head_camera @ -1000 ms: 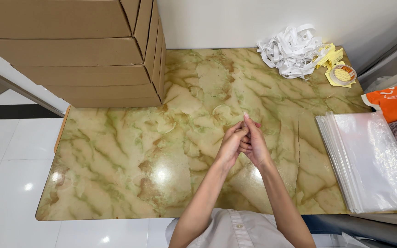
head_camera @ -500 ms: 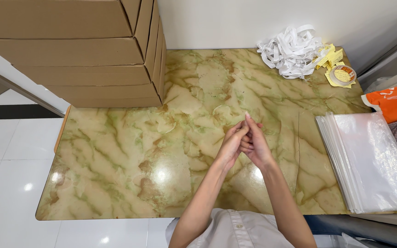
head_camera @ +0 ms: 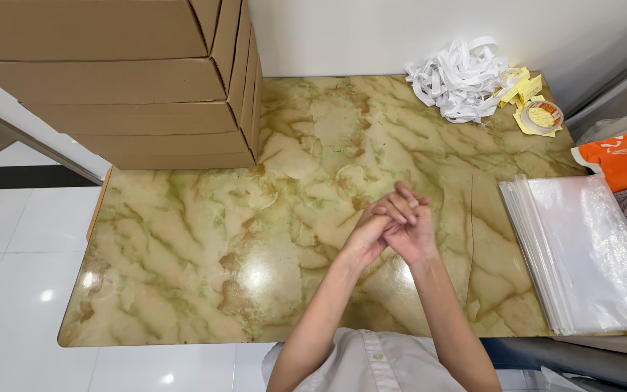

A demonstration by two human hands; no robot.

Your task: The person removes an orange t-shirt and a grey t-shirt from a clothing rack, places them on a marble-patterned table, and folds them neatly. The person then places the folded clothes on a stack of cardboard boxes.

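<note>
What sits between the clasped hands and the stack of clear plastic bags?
Head view: only bare marbled tabletop between the clasped hands and the clear plastic bag stack.

The person's left hand (head_camera: 366,237) and right hand (head_camera: 411,231) are pressed together above the glossy green-and-tan marbled tabletop (head_camera: 205,247), fingers interlaced and pointing away from the body. Both hands are bare and hold nothing visible, hovering near the table's middle.
</note>
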